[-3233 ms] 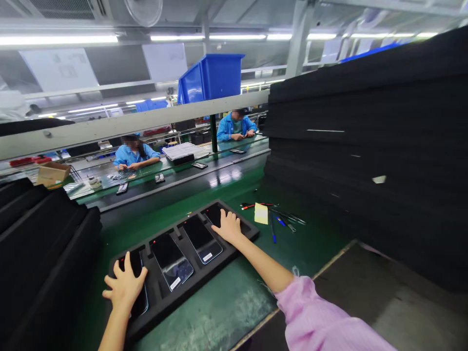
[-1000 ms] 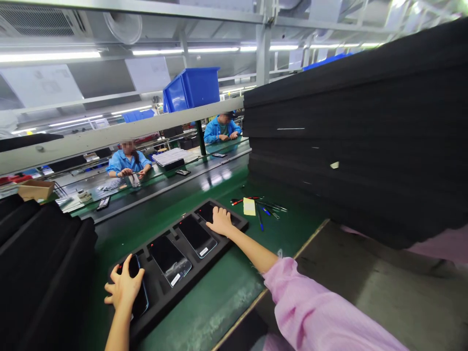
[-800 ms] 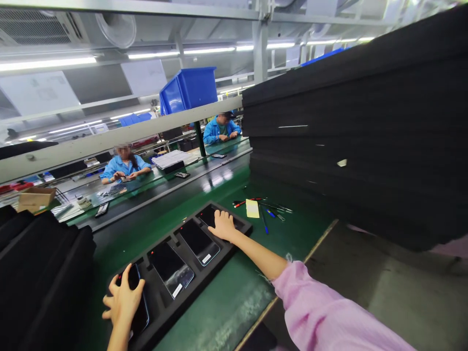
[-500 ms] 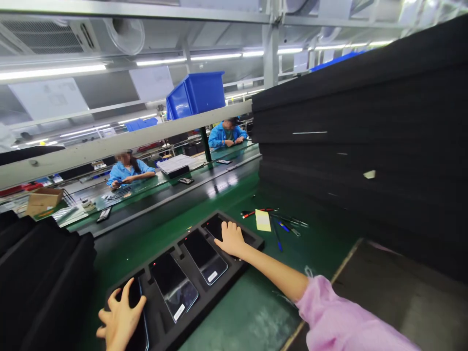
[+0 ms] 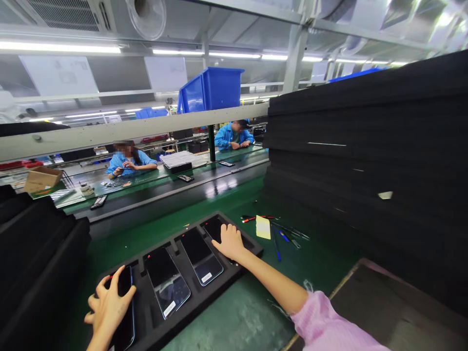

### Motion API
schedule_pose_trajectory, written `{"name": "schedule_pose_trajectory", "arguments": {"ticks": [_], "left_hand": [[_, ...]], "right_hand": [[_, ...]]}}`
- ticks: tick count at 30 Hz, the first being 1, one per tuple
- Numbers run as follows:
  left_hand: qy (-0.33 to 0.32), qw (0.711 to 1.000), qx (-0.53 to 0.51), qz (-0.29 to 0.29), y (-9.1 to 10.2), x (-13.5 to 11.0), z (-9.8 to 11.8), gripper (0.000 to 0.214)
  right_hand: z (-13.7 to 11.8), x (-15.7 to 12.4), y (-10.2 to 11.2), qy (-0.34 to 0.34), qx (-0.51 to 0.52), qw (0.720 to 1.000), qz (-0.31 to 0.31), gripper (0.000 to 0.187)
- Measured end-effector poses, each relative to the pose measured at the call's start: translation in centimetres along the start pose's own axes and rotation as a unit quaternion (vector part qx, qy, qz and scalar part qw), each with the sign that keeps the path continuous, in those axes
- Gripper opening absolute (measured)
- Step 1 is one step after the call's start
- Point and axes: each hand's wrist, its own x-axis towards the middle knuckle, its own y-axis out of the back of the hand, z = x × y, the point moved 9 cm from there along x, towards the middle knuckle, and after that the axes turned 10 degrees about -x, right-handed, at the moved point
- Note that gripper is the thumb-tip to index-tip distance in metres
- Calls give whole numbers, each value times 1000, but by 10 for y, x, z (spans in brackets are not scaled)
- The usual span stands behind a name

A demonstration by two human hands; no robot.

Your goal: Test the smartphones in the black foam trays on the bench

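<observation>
A black foam tray (image 5: 234,267) lies on the green bench in front of me with several dark phones in its slots. My left hand (image 5: 107,307) rests with fingers spread on the leftmost phone (image 5: 126,324). My right hand (image 5: 229,241) lies flat, fingers apart, on the rightmost phone (image 5: 214,226). Two more phones (image 5: 166,280) (image 5: 201,256) sit between my hands, each with a small white label near its lower edge.
A tall stack of black foam trays (image 5: 365,161) fills the right side; a lower stack (image 5: 36,253) stands at the left. Pens and a yellow note pad (image 5: 262,226) lie beyond the tray. Two people in blue work across the conveyor (image 5: 175,187).
My hands stay on the end phones. The view has shifted a little; my left hand now sits lower and further left in the picture.
</observation>
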Motion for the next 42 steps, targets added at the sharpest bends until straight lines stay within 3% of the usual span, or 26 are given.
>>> {"name": "schedule_pose_trajectory", "arguments": {"ticks": [5, 13, 18, 21, 24, 27, 29, 35, 42], "left_hand": [[-14, 999, 12, 26, -3, 5, -4, 54], [-4, 998, 55, 2, -4, 3, -3, 55], [-39, 991, 122, 28, -7, 3, -2, 49], [-102, 984, 140, 31, -11, -3, 10, 43], [-263, 944, 193, 45, -18, -18, 45, 52], [-470, 834, 288, 33, -42, -41, 83, 77], [-534, 784, 316, 2, -58, -45, 97, 84], [-582, 735, 342, -63, -92, -40, 120, 78], [-552, 757, 347, -42, -95, -38, 113, 65]], "right_hand": [[0, 0, 2, 2, 2, 1000, -2, 46], [-1, -2, 2, 5, -1, 1000, -4, 47], [0, -3, 1, 10, 1, 1000, -5, 51], [0, -5, 9, 14, 4, 1000, 2, 54], [-10, -11, 26, 28, 28, 999, 34, 50], [-36, -24, 33, 59, 83, 994, 30, 46], [-58, -35, 27, 77, 90, 993, -10, 53], [-89, -48, 8, 73, 54, 993, -70, 88], [-88, -41, 7, 60, 69, 995, -43, 90]]}}
